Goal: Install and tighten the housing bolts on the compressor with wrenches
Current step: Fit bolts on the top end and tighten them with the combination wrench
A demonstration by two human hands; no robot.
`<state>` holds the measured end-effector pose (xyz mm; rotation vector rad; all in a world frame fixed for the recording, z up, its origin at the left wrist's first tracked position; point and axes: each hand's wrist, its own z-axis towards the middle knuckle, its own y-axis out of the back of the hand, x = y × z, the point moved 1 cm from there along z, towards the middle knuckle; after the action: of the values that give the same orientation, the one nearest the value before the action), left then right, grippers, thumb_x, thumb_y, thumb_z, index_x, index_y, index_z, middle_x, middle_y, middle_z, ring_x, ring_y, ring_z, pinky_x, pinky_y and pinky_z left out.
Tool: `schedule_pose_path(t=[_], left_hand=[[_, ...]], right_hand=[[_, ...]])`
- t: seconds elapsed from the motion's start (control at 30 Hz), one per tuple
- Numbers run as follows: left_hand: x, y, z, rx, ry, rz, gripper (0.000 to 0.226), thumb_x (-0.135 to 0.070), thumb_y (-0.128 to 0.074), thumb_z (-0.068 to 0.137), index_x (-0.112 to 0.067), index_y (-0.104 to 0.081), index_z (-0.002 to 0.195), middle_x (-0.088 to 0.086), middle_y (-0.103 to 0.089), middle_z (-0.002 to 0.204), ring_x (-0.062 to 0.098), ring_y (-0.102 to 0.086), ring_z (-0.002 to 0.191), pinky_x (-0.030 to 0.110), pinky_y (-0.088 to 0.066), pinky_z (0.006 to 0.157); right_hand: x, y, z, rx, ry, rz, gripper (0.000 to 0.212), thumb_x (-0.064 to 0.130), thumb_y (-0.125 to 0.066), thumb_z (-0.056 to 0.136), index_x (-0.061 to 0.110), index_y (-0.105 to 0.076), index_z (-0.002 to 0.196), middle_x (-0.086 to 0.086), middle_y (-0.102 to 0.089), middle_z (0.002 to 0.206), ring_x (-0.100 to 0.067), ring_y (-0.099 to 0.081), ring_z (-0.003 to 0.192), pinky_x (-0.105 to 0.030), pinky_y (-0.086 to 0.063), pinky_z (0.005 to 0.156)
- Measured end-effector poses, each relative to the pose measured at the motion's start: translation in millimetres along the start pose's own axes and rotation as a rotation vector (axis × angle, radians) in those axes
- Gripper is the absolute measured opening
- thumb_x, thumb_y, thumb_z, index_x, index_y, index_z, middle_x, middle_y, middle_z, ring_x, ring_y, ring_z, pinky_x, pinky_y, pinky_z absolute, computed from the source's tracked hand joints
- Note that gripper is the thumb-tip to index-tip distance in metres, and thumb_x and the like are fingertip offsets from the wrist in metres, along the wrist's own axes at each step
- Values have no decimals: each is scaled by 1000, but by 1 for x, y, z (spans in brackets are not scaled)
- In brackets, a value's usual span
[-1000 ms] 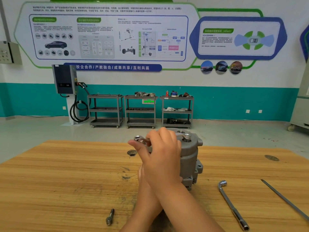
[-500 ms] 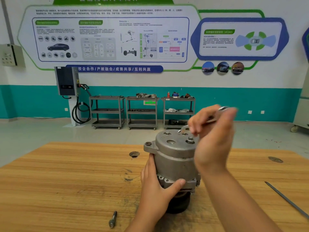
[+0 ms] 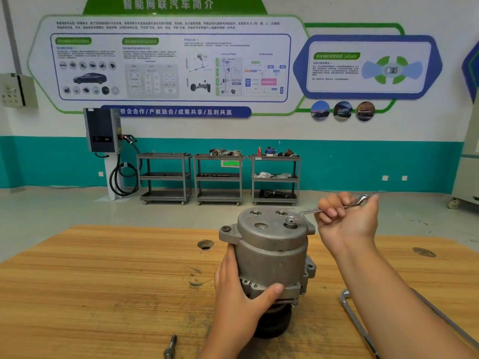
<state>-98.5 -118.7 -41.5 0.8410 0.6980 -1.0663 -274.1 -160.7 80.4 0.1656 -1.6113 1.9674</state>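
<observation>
A loose dark steel bolt lies near the front edge of the striped wooden bench. The left hand wraps the upright grey cast-metal compressor mid-bench, likely bracing it against torque. The right hand curls round a silver ring wrench seated on its top bolt. Grey metal trolleys stand beyond.

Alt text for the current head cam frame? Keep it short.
A person's right hand grips a ring wrench whose ring end sits on top of a grey compressor standing on a wooden table, while the left hand grips its lower body. A loose bolt and an L-shaped socket wrench lie on the table.
</observation>
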Motion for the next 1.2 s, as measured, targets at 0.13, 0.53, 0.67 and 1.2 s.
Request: schedule_pose_path(t=[0.13,0.53,0.67,1.2], left_hand=[[1,0,0,-12,-5,-3,107,-54,-79,67,-51,-5,144,-18,-28,143,5,-22,134,34,-28,111],[1,-1,-1,-10,8,15,110,-53,-79,66,-43,-9,150,-20,-31,141,3,-24,132,29,-29,105],[0,-1,2,-18,10,23,112,-50,-81,67,-40,-9,151,-18,-33,141,3,-24,131,28,-29,104],[-4,-8,10,-80,1,257,41,-26,-77,80,-48,-43,87,-23,-50,90,10,-56,99,37,-45,85]], right_hand=[[-4,4,-4,-18,16,49,62,58,-8,97,17,-32,57,4,-24,43,-11,-27,36,-17,-20,35],[-25,-4,-64,64,527,-71,65,56,-4,96,16,-38,58,-1,-33,49,-20,-37,51,-24,-34,51],[-41,-8,-85,179,720,-334,56,77,-29,83,27,-45,64,2,-39,60,-22,-41,63,-28,-38,65],[-93,-46,-88,357,857,-1414,61,74,-37,75,17,-56,68,9,-48,70,-12,-45,75,-31,-37,70]])
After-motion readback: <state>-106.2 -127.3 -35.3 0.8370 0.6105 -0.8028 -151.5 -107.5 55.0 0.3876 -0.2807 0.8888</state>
